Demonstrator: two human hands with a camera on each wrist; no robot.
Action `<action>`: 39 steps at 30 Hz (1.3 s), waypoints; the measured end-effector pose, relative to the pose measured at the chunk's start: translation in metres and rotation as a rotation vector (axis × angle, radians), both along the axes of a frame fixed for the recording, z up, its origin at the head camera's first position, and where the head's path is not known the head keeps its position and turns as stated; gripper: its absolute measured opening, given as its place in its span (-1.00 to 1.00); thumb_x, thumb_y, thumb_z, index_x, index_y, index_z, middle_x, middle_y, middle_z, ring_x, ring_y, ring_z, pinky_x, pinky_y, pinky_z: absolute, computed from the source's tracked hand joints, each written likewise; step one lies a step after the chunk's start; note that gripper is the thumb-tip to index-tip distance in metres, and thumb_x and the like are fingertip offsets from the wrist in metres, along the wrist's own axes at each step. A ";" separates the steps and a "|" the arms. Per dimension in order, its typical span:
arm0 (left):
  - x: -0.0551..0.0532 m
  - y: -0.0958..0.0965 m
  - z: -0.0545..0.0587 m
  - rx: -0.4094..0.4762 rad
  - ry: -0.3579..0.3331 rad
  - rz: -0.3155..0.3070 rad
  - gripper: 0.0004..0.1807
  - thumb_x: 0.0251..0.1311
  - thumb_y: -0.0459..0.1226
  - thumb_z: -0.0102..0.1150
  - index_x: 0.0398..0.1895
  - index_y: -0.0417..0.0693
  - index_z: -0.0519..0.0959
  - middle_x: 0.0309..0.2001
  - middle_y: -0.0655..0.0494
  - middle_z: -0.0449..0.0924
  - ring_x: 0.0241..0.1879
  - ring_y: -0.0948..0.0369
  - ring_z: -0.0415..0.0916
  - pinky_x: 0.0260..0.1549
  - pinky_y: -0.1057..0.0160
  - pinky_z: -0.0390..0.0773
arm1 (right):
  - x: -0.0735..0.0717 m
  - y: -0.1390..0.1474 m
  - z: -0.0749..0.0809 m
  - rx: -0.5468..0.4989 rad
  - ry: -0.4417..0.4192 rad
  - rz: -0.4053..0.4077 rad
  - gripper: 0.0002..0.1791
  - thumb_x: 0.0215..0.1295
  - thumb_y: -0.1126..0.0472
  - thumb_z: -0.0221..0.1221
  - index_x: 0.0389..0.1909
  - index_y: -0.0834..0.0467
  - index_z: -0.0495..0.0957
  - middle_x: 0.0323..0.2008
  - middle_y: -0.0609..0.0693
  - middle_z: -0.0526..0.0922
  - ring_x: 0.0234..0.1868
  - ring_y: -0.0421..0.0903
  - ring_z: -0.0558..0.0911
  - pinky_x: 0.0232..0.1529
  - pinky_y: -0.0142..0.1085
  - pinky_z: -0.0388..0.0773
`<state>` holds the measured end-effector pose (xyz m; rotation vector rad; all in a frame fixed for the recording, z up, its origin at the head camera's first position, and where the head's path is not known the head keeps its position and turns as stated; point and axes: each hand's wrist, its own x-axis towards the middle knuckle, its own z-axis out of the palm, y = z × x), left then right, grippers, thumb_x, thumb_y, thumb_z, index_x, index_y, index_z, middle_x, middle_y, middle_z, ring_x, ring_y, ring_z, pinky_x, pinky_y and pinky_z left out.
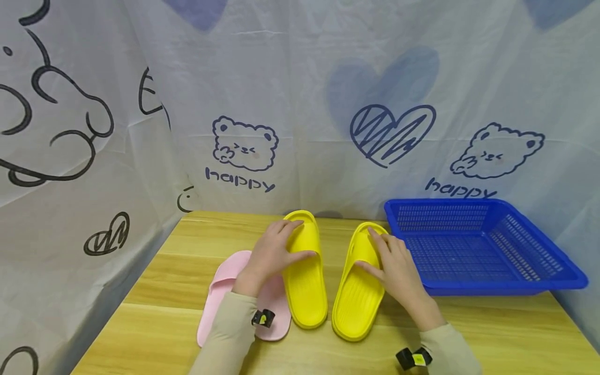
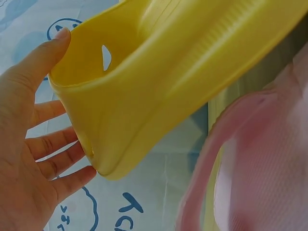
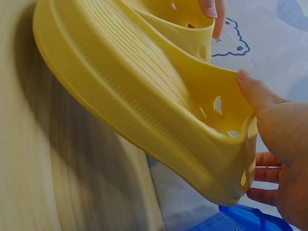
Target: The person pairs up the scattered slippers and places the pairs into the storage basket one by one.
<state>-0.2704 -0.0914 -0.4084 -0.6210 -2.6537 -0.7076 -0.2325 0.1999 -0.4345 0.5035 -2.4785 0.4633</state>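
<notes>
Two yellow slippers lie side by side in the head view, toes pointing away. My left hand [image 1: 273, 249] grips the toe end of the left yellow slipper [image 1: 305, 291]. In the left wrist view its thumb lies on the strap's edge and the fingers touch the toe. My right hand [image 1: 398, 268] holds the right yellow slipper [image 1: 358, 304] likewise, thumb at the strap's opening and fingers around the toe. Under my left forearm is pink footwear [image 1: 225, 284], partly hidden by the sleeve and the left yellow slipper; its strap [image 2: 204, 168] shows in the left wrist view.
A blue plastic basket [image 1: 469, 286] with mesh sides stands at the table's right, beside my right hand. The wooden table [image 1: 154, 307] ends at a white printed cloth [image 1: 309, 172] hanging behind it and on the left.
</notes>
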 end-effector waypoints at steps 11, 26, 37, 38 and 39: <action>-0.003 -0.009 -0.001 0.032 -0.011 0.041 -0.12 -0.06 0.30 0.31 0.33 0.16 0.38 0.21 0.03 0.45 0.18 0.04 0.41 0.17 0.01 0.52 | -0.001 0.004 0.003 -0.050 -0.034 -0.041 -0.07 0.03 -0.07 0.42 0.40 0.15 0.26 -0.03 0.24 0.47 -0.03 0.22 0.43 0.01 0.08 0.41; -0.003 -0.017 0.004 0.039 -0.010 0.098 -0.12 -0.03 0.33 0.26 0.32 0.08 0.40 0.22 -0.06 0.45 0.17 -0.02 0.41 0.14 -0.04 0.53 | 0.000 0.003 0.007 -0.134 -0.044 -0.068 -0.09 0.06 -0.06 0.41 0.39 0.15 0.25 0.10 0.29 0.44 0.10 0.24 0.38 0.11 0.15 0.36; -0.004 -0.022 0.007 0.055 -0.024 0.141 -0.12 0.00 0.31 0.26 0.32 0.03 0.40 0.25 -0.08 0.42 0.21 -0.04 0.37 0.21 -0.05 0.48 | -0.003 0.000 0.012 -0.166 -0.005 -0.097 -0.10 0.08 -0.09 0.39 0.38 0.18 0.26 0.04 0.30 0.45 0.02 0.24 0.38 0.04 0.13 0.36; -0.004 -0.021 0.007 0.057 -0.024 0.142 -0.12 0.00 0.30 0.27 0.32 0.02 0.40 0.25 -0.08 0.42 0.21 -0.04 0.37 0.21 -0.05 0.47 | -0.003 0.000 0.012 -0.170 0.000 -0.099 -0.10 0.07 -0.08 0.39 0.37 0.19 0.27 0.04 0.31 0.46 0.02 0.25 0.39 0.04 0.13 0.36; -0.004 -0.021 0.007 0.060 -0.023 0.143 -0.12 0.00 0.30 0.27 0.31 0.02 0.40 0.25 -0.08 0.42 0.21 -0.04 0.37 0.21 -0.06 0.47 | -0.003 0.000 0.012 -0.172 0.004 -0.103 -0.10 0.07 -0.09 0.39 0.36 0.20 0.28 0.04 0.31 0.46 0.01 0.25 0.39 0.04 0.13 0.36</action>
